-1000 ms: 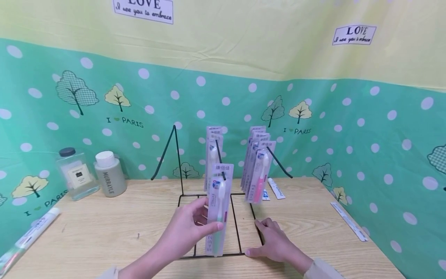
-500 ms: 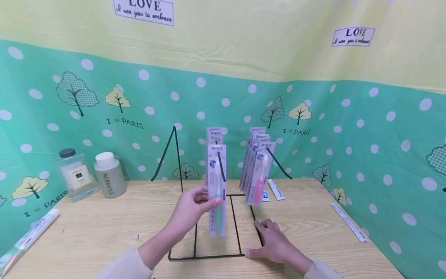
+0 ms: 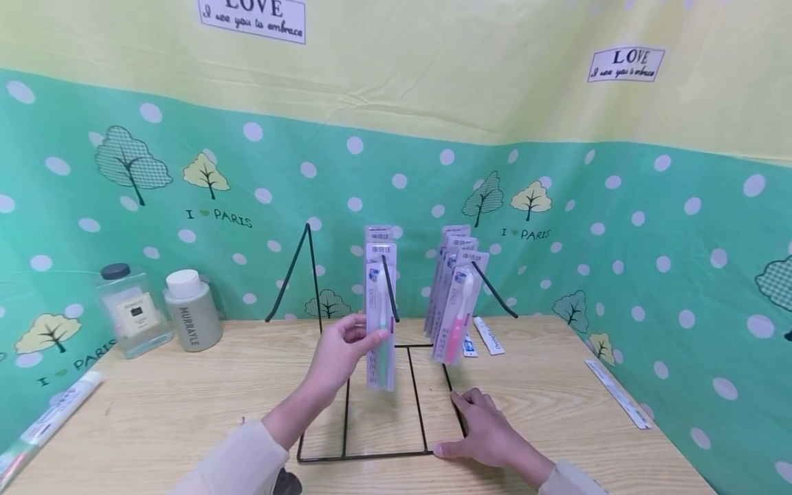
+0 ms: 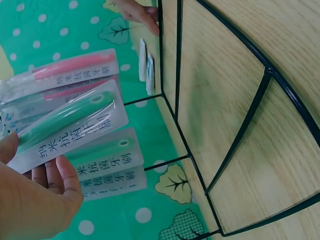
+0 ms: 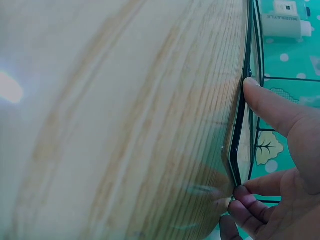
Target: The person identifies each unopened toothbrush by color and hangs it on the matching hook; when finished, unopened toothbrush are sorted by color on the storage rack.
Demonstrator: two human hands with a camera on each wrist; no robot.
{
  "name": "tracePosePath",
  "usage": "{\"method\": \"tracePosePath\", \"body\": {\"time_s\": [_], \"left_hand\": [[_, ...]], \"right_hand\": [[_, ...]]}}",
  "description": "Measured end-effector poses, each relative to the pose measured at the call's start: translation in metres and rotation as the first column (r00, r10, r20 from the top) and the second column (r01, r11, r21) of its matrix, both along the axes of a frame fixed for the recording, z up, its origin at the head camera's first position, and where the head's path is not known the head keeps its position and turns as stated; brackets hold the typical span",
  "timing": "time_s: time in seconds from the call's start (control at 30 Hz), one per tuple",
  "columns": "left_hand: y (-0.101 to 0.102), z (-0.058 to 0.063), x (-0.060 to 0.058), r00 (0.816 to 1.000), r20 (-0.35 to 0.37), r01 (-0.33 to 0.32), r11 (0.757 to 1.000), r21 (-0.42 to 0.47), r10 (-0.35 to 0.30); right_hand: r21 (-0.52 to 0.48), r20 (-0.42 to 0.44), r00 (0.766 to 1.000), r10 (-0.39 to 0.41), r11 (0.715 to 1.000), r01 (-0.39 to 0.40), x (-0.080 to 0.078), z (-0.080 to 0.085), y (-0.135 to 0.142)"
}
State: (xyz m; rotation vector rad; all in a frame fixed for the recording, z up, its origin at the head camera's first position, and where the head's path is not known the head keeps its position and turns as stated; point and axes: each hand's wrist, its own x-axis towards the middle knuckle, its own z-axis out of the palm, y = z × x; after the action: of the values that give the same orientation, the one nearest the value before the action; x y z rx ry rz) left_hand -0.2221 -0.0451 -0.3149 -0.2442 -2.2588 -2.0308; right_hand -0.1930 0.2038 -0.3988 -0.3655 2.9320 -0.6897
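Note:
My left hand (image 3: 337, 354) pinches a packaged toothbrush (image 3: 380, 368) with a green handle between thumb and fingers. The pack hangs upright at the middle hook of a black wire rack (image 3: 385, 455), with the hook's tip sticking out in front of it. Similar packs (image 4: 120, 175) hang close behind it. A row of packaged toothbrushes (image 3: 459, 316), a pink one foremost, hangs from the right hook. At the front right corner of the rack's base, my right hand (image 3: 489, 430) grips the wire, thumb on the front bar and fingers at the side bar.
A bare left hook (image 3: 287, 275) juts toward me. A clear bottle (image 3: 136, 313) and a grey bottle (image 3: 193, 316) stand at back left. Toothpaste tubes (image 3: 490, 335) lie behind the rack, a long tube (image 3: 62, 416) at left, and a narrow pack (image 3: 619, 393) at right.
My left hand has moved the green toothbrush pack back and up along the middle hook, toward the packs behind it. The right hand has stayed at the rack's corner.

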Motion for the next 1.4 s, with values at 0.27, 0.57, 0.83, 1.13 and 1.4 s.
{"method": "tracePosePath", "body": {"time_s": [0.27,0.57,0.83,1.13,1.4], "left_hand": [[-0.001,-0.002,-0.007,1.0,0.001,-0.028,1.0,-0.008,0.028],[-0.003,-0.009,-0.017,0.999,0.007,-0.045,0.999,0.003,0.045],[-0.004,-0.013,-0.022,0.998,-0.017,-0.067,0.998,0.004,0.067],[-0.009,-0.022,-0.024,0.996,-0.028,-0.082,0.997,-0.004,0.082],[-0.013,-0.028,-0.024,0.996,-0.021,-0.086,0.996,-0.015,0.086]], "right_hand": [[0.003,-0.007,1.0,0.005,1.0,-0.005,-0.001,-0.001,-0.001],[-0.01,-0.006,1.0,0.001,1.0,-0.002,0.001,-0.001,-0.002],[-0.011,-0.015,1.0,0.008,1.0,-0.008,0.0,-0.004,-0.002],[-0.004,-0.039,0.999,0.019,1.0,-0.02,0.001,-0.004,-0.001],[-0.003,-0.029,1.0,0.004,1.0,-0.004,0.001,-0.004,0.0]]}}
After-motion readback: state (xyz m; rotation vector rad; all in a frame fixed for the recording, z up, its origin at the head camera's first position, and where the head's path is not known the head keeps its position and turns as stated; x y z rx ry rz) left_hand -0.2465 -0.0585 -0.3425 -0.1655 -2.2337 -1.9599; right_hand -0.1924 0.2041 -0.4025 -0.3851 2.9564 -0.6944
